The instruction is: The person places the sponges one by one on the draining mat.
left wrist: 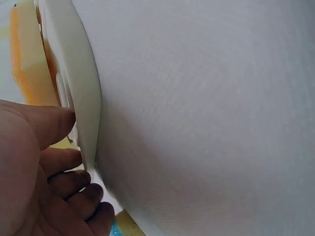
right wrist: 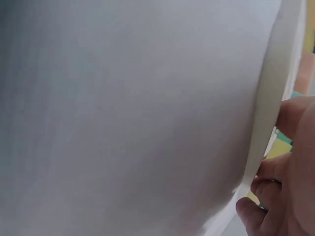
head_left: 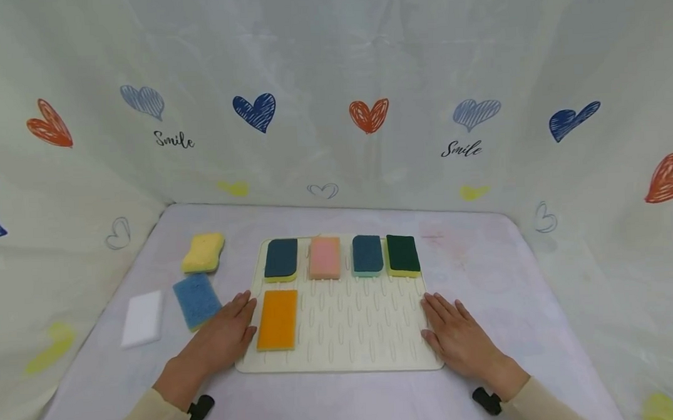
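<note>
On the middle of the table lay a white ridged mat, with a hand at either side of it. The left hand touched the mat's left edge, its fingers loosely extended and its thumb against the rim; the right hand touched the right edge in much the same way, fingers relaxed and spread a little. On the mat, an orange sponge lay near the left hand, toward the near left corner. Along the far edge, from left to right, sat a dark blue sponge, a pink sponge, a slate-blue sponge and a dark green sponge, all apart, the last two closest together. Left of the mat, a light blue sponge lay tilted just beside the left hand, which partly hid it; whether they touched could not be told. Beyond it was a yellow sponge, and farther left a white block. Behind the table hung a pale sheet printed with hearts.
</note>
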`<state>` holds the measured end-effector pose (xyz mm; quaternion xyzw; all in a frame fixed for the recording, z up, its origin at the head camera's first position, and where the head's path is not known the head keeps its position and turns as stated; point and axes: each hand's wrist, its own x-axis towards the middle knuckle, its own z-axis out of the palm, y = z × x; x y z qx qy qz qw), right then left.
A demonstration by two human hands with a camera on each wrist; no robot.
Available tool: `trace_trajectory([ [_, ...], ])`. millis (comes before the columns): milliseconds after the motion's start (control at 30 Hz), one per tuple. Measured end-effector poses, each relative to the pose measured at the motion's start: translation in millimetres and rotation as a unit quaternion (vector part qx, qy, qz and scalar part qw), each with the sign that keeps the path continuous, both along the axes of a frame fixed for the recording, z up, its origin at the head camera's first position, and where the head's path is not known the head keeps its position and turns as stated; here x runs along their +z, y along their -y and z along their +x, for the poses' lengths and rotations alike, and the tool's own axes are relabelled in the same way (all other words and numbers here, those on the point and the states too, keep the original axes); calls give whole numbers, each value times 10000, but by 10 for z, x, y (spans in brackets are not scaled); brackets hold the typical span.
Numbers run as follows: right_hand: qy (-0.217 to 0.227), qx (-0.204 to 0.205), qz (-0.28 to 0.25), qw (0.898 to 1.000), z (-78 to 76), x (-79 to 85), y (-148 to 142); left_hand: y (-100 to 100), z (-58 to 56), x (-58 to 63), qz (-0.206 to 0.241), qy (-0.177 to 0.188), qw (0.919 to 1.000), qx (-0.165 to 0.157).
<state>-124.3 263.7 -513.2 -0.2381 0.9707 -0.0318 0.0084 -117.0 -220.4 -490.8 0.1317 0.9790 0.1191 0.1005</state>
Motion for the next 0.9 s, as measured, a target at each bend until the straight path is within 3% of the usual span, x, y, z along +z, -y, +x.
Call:
trace_trajectory([
  [333,-309,-175,427,9985,-91,11,-36,-64,-8,53,-91,-74,9999,21],
  [567,-531,-118,356,9979,-110,-16,-14,-65,18,37,-58,-253,9996,-58],
  [900,-202,-193,429,9987,-127,-40,-10,-44,35,3,69,-284,9995,-128],
])
